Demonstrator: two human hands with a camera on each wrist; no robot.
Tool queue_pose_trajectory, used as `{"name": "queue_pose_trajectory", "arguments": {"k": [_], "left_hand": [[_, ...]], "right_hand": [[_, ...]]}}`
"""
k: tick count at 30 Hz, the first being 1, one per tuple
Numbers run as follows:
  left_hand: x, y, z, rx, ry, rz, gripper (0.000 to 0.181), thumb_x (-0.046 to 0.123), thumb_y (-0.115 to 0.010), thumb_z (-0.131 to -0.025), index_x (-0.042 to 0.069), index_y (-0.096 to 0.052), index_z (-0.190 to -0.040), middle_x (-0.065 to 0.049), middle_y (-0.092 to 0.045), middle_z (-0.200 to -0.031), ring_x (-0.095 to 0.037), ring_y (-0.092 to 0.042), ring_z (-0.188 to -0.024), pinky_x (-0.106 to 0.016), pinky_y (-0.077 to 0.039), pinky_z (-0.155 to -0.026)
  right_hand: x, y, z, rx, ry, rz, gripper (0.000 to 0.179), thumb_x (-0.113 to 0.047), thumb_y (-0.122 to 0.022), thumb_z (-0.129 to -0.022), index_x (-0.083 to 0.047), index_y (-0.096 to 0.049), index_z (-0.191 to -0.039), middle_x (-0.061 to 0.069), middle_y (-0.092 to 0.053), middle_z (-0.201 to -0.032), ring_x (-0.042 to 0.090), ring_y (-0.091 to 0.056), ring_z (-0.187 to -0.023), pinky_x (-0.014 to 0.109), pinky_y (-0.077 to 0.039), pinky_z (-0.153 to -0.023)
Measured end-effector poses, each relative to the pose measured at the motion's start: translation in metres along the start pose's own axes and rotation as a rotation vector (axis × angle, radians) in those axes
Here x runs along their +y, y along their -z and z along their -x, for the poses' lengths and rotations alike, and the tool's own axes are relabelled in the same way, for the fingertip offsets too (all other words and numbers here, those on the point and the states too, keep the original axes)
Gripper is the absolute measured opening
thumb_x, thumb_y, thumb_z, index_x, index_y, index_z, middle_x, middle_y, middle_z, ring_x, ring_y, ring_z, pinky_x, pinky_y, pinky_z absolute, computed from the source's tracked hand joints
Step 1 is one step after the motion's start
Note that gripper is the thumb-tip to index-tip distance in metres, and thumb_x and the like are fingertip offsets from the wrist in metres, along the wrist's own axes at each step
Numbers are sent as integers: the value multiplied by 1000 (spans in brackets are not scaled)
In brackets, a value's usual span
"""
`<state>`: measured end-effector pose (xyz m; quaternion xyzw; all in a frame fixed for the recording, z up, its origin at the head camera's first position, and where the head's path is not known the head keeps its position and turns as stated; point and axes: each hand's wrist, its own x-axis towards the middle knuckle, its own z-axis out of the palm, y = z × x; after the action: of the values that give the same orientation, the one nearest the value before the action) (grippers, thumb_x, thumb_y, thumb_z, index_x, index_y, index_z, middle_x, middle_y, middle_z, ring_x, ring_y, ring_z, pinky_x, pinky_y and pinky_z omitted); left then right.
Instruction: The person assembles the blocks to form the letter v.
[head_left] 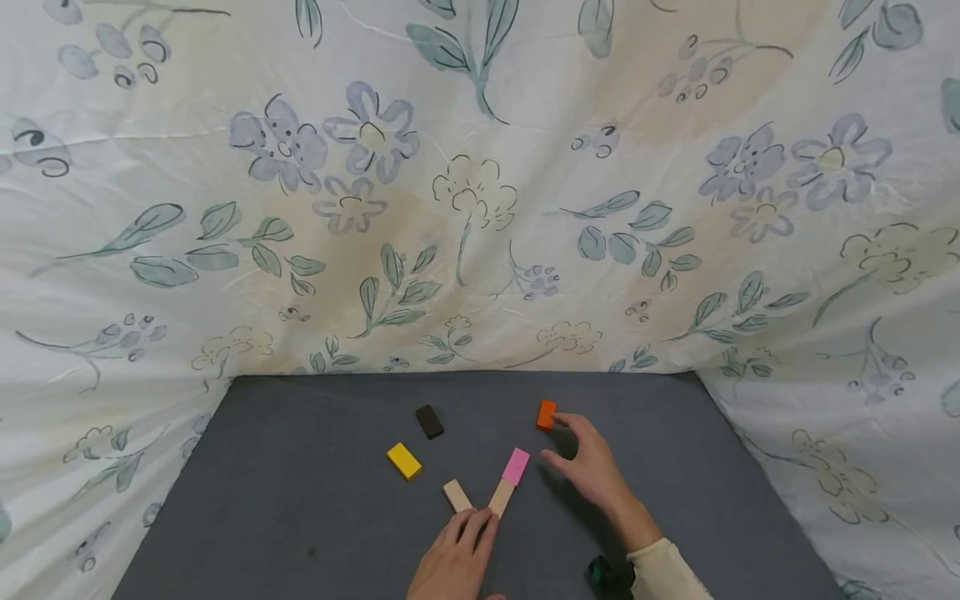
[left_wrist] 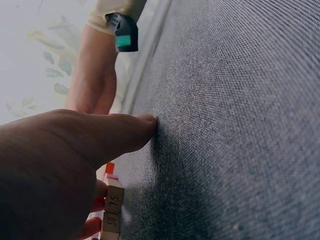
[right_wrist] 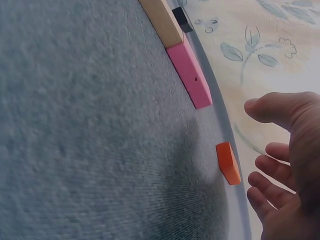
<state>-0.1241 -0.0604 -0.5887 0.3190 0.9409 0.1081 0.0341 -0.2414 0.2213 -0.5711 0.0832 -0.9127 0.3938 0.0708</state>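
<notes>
Right hand (head_left: 596,468): thumb and fingers wide apart, beside the orange block (head_left: 546,415).
Left hand (head_left: 453,554): fingers outstretched, touching wooden blocks (head_left: 502,497).
Orange block: over there on the grey table (head_left: 247,492), near the pink block (head_left: 515,467).

My right hand (head_left: 596,467) has bare worktop (head_left: 735,500) toward its right edge; the cloth (head_left: 480,317) blocks the back edge. The pink block (head_left: 516,466) stands between my hands. A lane runs along the back between the orange block (head_left: 546,414) and black block (head_left: 429,422).
</notes>
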Motion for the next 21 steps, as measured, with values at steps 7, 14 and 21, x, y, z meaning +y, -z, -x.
{"name": "queue_pose_trajectory", "arguments": {"k": [7,14,21], "left_hand": [[1,0,1,31,-10,-8,87,74,-69,-95,14,-55,-156,-3,-50,-153,-24,-52,-133,-32,-57,-101],[0,-2,2,50,-15,-2,87,75,-65,-97,12,-56,-156,-5,-50,-152,-24,-52,-133,-33,-56,-103],[0,-2,2,58,-30,-9,86,75,-64,-98,12,-56,-156,-3,-49,-152,-24,-51,-133,-31,-56,-102]], "right_hand": [[6,4,-7,3,1,0,67,-21,-90,-93,-5,-61,-151,17,-60,-148,41,-57,-136,65,-46,-115],[8,7,-13,3,5,16,68,-19,-90,-92,-4,-59,-152,18,-60,-147,41,-57,-134,64,-48,-113],[12,10,-18,-3,-8,21,68,-20,-90,-93,-4,-59,-151,17,-61,-146,39,-58,-134,63,-47,-114]]}}
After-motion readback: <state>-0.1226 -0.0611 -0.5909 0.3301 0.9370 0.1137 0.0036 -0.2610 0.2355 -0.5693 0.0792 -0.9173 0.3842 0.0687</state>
